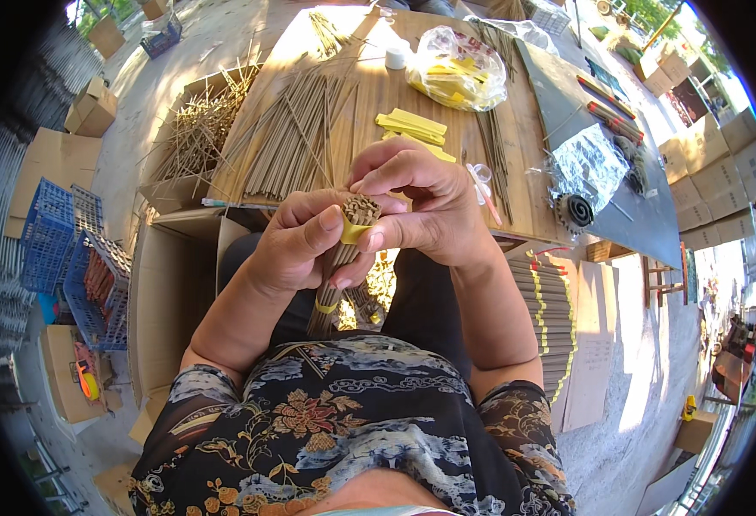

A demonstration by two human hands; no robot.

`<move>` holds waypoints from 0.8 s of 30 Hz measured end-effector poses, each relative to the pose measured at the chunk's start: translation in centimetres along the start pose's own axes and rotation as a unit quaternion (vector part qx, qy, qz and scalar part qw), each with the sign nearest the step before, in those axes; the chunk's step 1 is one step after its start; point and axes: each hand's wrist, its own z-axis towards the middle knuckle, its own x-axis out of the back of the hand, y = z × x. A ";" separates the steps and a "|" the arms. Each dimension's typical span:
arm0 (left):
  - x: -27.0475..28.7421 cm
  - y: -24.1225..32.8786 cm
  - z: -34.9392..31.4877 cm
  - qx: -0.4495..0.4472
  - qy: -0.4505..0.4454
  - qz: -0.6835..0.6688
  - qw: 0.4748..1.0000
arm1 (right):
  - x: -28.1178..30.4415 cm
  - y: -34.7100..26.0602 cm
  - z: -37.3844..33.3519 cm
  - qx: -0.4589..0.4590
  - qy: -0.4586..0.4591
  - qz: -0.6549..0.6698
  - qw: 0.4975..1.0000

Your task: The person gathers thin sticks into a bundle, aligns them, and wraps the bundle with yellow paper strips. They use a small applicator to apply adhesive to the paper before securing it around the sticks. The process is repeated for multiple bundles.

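Note:
My left hand [296,234] is closed round a bundle of thin brown incense sticks [362,209], held over my lap with its cut ends tilted up. A yellow paper band [354,235] circles the bundle near that top end. The thumb of my right hand [434,202] presses on this band, its fingers bent around the far side; the fingertips behind the bundle are partly hidden. Lower down, a second yellow band [327,306] wraps the same sticks. Beyond my hands, yellow paper strips [412,127] and loose incense sticks [296,142] lie on the wooden table [378,77].
A clear plastic bag [457,69] of yellow strips and a white jar [396,58] stand farther back. Boxes of sticks [201,129] flank the table's left. Banded bundles [550,318] lie to my right. Blue crates [94,288] sit at far left.

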 end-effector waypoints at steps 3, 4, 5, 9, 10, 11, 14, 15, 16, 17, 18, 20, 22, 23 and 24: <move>0.4 0.0 -0.1 0.010 0.004 0.007 1.000 | 0.1 -0.2 0.4 -0.016 -0.019 0.034 0.999; 0.6 0.2 -0.3 0.018 0.003 0.004 1.000 | 0.1 -0.2 0.6 -0.013 -0.026 0.032 0.999; 0.7 0.3 -0.3 0.025 0.002 0.000 1.000 | 0.2 -0.2 0.7 -0.010 -0.033 0.031 0.999; 0.8 0.3 -0.4 0.025 0.027 -0.033 0.999 | 0.5 -0.3 1.4 -0.035 -0.045 0.037 0.998; 0.9 0.6 -0.3 0.032 0.033 -0.047 0.998 | 0.4 -0.3 1.5 -0.052 -0.031 0.044 0.997; 1.0 0.8 -0.3 0.040 0.039 -0.060 0.997 | 0.4 -0.2 1.6 -0.069 -0.018 0.051 0.996; 2.5 1.0 0.3 0.003 0.033 -0.085 0.996 | 0.2 0.4 1.9 -0.101 0.018 0.072 0.992; 2.9 0.9 0.6 -0.012 0.063 -0.046 0.997 | 0.5 1.0 1.9 -0.108 0.030 0.077 0.991; 3.1 1.1 0.8 -0.038 0.070 -0.042 0.996 | 0.6 1.7 1.9 -0.114 0.041 0.082 0.989; 3.4 1.4 1.1 -0.064 0.078 -0.038 0.994 | 0.5 3.1 1.3 -0.085 0.050 0.139 0.985; 3.7 1.6 1.5 -0.086 0.086 -0.037 0.992 | 0.2 3.7 0.9 -0.096 0.042 0.184 0.977; 3.6 1.9 2.1 -0.109 0.093 -0.027 0.989 | -1.8 3.2 0.4 -0.171 -0.036 0.266 0.948; 3.5 1.8 2.2 -0.139 0.132 0.004 0.981 | -3.9 4.5 -0.4 -0.256 -0.045 0.108 0.960; 3.1 1.9 2.2 -0.141 0.135 0.005 0.981 | -4.5 4.6 -0.4 -0.253 -0.058 0.067 0.963; 3.0 2.2 2.1 -0.149 0.133 0.044 0.979 | -4.4 4.5 -0.2 -0.277 -0.069 0.069 0.956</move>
